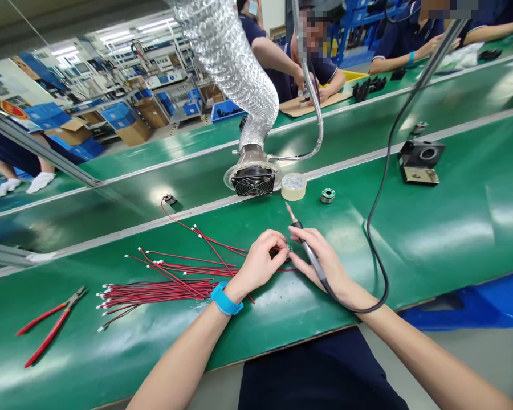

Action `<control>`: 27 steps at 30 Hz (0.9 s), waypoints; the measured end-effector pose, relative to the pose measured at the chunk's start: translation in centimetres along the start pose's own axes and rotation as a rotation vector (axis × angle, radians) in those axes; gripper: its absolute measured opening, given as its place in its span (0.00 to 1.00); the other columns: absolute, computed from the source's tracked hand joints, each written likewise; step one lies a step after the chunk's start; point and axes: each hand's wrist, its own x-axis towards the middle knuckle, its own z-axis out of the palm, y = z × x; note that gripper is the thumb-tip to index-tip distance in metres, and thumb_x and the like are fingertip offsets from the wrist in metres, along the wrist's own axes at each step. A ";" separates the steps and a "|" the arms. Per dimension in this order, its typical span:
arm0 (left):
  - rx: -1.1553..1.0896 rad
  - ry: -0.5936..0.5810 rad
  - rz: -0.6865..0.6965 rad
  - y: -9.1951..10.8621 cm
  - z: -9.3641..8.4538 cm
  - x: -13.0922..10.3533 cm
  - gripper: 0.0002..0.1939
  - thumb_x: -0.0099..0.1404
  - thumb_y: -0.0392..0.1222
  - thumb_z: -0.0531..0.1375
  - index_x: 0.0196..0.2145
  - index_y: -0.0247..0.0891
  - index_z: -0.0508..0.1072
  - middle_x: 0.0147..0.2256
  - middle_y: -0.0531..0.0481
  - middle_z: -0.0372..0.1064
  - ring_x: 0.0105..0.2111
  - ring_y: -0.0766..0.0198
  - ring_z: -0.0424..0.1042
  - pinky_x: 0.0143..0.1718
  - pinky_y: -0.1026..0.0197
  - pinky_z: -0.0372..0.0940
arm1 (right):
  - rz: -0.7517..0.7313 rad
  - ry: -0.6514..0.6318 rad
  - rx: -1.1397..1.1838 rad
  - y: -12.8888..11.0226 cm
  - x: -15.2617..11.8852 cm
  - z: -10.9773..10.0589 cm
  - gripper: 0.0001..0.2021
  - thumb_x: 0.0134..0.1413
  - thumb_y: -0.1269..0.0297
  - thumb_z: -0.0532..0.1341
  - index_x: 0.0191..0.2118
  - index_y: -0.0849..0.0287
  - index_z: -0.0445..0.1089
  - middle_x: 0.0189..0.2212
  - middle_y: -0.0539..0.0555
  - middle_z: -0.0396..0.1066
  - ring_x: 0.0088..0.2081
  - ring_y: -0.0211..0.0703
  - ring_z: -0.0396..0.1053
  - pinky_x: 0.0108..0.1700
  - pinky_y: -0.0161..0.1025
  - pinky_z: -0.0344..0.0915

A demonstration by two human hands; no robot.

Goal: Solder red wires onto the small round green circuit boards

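In the head view my right hand (pixel 325 259) is closed around a soldering iron (pixel 311 253), its tip pointing up and away from me. My left hand (pixel 263 259), with a blue wristband, pinches a thin red wire (pixel 274 248) beside a small round part with a green board (pixel 289 251). That part sits between both hands, mostly covered by fingers. Right thumb and fingertips are close to it; whether they touch it I cannot tell. A bundle of red and black wires (pixel 154 291) with white plugs lies left of my left hand, several looser wires above it.
Red-handled pliers (pixel 53 324) lie at the left. Ahead are a fume hose fan (pixel 253 181), a tape roll (pixel 293 187), a small round motor (pixel 328 196), and another motor (pixel 170 199) with wires. A soldering iron stand (pixel 422 162) is far right. The iron's cable (pixel 370 228) loops over my right forearm. Co-workers sit across.
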 end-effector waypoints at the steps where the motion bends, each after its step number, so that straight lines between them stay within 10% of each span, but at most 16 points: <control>1: 0.005 -0.007 0.000 0.0 0.0 0.0 0.07 0.70 0.34 0.61 0.32 0.38 0.71 0.42 0.48 0.71 0.44 0.62 0.71 0.49 0.58 0.65 | 0.019 0.061 -0.016 -0.3 -0.3 -0.4 0.23 0.68 0.70 0.61 0.65 0.53 0.67 0.50 0.56 0.70 0.49 0.43 0.72 0.54 0.40 0.71; 8: 0.070 -0.001 -0.009 -0.1 0.1 0.2 0.07 0.70 0.34 0.61 0.32 0.38 0.71 0.40 0.48 0.72 0.42 0.62 0.71 0.46 0.59 0.64 | 0.259 0.416 -0.014 -1.5 -4.1 -2.3 0.09 0.72 0.63 0.59 0.47 0.54 0.78 0.32 0.51 0.75 0.33 0.39 0.74 0.40 0.37 0.72; 27: 0.151 0.034 0.053 0.0 0.5 0.2 0.07 0.70 0.34 0.61 0.33 0.39 0.69 0.38 0.48 0.72 0.41 0.61 0.71 0.44 0.58 0.66 | 0.307 0.258 0.172 -2.3 -3.6 -2.2 0.13 0.74 0.60 0.57 0.42 0.59 0.77 0.19 0.45 0.68 0.18 0.33 0.66 0.24 0.30 0.64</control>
